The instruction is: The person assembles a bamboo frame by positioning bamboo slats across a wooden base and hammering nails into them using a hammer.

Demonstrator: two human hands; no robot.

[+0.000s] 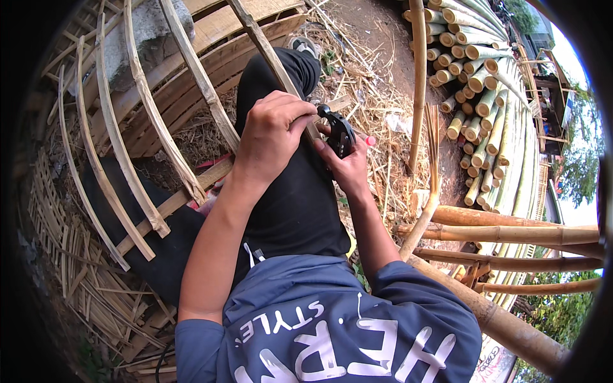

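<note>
My left hand (pixel 271 137) lies over a long, thin wooden or bamboo strip (pixel 271 57). Its thumb and fingers are pressed together in a pinch, and what lies between them is hidden. Close beside those fingertips, my right hand (pixel 351 169) is closed around a black curved hand tool (pixel 340 131) with a rounded end and small holes. A red tip (pixel 370 141) shows at that hand's outer side. The strip slants from the top edge down past the left hand, above my black-trousered leg (pixel 290 204).
Several slats (pixel 153 115) run side by side on the left, with a crosspiece (pixel 172 204) under their lower ends. A grey stone block (pixel 140 45) sits at the upper left. Stacked bamboo poles (pixel 485 108) and thick bamboo rails (pixel 504 233) fill the right. Shavings (pixel 377 96) cover the ground.
</note>
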